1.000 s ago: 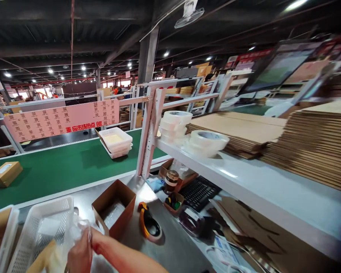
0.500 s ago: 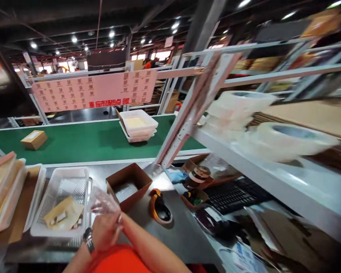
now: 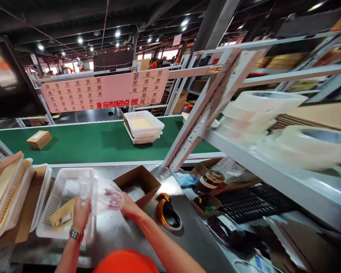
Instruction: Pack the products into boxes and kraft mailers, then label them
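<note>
My left hand (image 3: 81, 212) and my right hand (image 3: 129, 207) hold a clear plastic bag (image 3: 104, 194) between them, stretched over the steel worktop. Both hands are closed on the bag's edges. Below the bag sits a white mesh basket (image 3: 59, 181) with a tan envelope (image 3: 61, 213) inside. An open brown carton (image 3: 138, 182) stands just right of the bag, with something pale inside it. A watch is on my left wrist.
A yellow-and-black tape dispenser (image 3: 167, 217) lies right of the carton. A green conveyor (image 3: 88, 142) carries a small box (image 3: 39, 139) and stacked white baskets (image 3: 143, 127). More baskets (image 3: 8, 193) stand at left. A keyboard (image 3: 252, 201) lies under a shelf holding tape rolls (image 3: 309, 146).
The view has swung left and down. My hands moved apart, spreading the clear bag wider, and the bag now sits higher, over the basket and near the carton.
</note>
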Tool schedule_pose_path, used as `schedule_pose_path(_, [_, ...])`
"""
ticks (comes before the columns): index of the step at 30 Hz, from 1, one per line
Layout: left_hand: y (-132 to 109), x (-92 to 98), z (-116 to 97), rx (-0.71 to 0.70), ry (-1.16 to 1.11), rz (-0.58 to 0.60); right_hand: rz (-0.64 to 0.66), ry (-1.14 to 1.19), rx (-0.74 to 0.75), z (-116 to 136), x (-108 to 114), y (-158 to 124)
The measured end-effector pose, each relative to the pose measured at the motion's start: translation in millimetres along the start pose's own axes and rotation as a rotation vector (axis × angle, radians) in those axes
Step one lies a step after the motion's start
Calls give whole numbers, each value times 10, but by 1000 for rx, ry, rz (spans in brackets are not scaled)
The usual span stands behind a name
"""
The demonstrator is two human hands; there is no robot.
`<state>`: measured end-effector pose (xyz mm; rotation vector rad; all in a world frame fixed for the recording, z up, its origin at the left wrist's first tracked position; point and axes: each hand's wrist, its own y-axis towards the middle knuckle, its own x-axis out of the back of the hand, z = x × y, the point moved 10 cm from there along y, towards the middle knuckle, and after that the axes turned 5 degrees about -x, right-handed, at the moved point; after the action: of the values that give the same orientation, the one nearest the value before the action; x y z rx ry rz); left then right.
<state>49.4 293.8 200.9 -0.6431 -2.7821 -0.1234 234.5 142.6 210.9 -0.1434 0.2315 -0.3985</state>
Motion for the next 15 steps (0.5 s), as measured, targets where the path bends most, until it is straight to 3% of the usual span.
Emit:
schedule_pose_path(3, [133, 558, 31, 71, 218, -302, -154, 8, -29, -76, 377, -85])
schedule_pose_path(5, [167, 675, -36, 55, 314, -367, -186, -9, -29, -116, 408, -160])
schedule_pose_path(7, [153, 501, -116, 2, 337, -285, -88, -15, -27, -130, 185, -185])
schedule_pose_path(11, [-150, -341, -396, -268, 282, 113, 96, 87, 46, -7, -314, -115])
schedule_pose_path(13, [-372, -652, -485, -371, 265, 251, 72, 167, 57, 7, -333, -52])
schedule_pose_path(15, [-488, -754, -450, -356, 257, 271, -8, 245, 42, -59, -218, -19])
